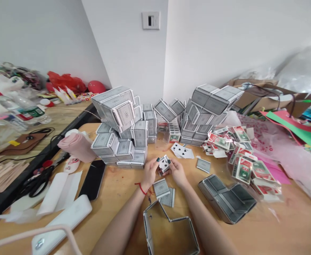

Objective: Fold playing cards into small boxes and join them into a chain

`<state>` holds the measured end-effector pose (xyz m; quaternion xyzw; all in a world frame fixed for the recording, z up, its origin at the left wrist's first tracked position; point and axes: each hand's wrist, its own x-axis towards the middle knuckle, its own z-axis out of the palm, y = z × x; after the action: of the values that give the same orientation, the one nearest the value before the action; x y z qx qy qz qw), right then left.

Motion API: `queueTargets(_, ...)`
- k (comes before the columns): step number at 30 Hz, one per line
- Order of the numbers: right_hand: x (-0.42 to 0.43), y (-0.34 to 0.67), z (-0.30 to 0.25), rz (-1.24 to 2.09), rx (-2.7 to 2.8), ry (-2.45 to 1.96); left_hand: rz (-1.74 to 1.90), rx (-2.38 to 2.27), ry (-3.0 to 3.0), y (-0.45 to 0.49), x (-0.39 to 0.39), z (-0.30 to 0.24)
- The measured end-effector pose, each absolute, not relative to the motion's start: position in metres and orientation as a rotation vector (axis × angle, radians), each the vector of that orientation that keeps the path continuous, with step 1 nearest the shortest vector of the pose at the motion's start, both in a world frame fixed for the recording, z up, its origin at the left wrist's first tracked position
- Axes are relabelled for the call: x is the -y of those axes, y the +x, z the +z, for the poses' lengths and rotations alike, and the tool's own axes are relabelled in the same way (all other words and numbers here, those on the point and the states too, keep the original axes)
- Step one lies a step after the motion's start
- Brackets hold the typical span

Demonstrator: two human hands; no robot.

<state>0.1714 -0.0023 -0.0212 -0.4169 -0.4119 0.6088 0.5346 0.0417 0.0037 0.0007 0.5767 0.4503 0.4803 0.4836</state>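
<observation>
My left hand [151, 174] and my right hand [177, 172] meet over the middle of the table, fingers closed on the two sides of a playing card [164, 164]. Its spade face is turned up, and an edge looks folded. Whether it is one card or a few together, I cannot tell. Just below my hands lie two grey-backed cards [161, 188], one overlapping the other. Nearer me, between my forearms, stands an L-shaped frame of joined cards [171, 220], with the table showing through it. Another grey card [203, 165] lies right of my right hand, its edges folded.
Stacked card blocks rise at the left [126, 143] and right [201, 117]. Loose face-up cards [182, 151] lie between them. A folded card tray [227, 199] and opened card boxes [244, 168] sit right. At left are a phone [92, 180], scissors [42, 180] and a pink cloth roll [77, 146].
</observation>
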Motion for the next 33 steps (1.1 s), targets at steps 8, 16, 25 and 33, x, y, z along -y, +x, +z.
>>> queueTargets(8,0.004,0.176,-0.017,1.522,0.969,-0.917,1.046,-1.283,1.498,0.042,-0.010,-0.009)
queueTargets(16,0.007,0.176,-0.016,1.406,1.125,-1.092,1.133,-1.464,1.637,0.049,-0.011,-0.012)
queueTargets(25,0.005,0.174,-0.012,1.227,1.166,-1.177,1.123,-1.405,1.646,0.050,-0.011,-0.012)
queueTargets(33,0.000,0.178,-0.015,1.343,1.071,-1.145,1.221,-1.379,1.810,0.049,-0.015,-0.012)
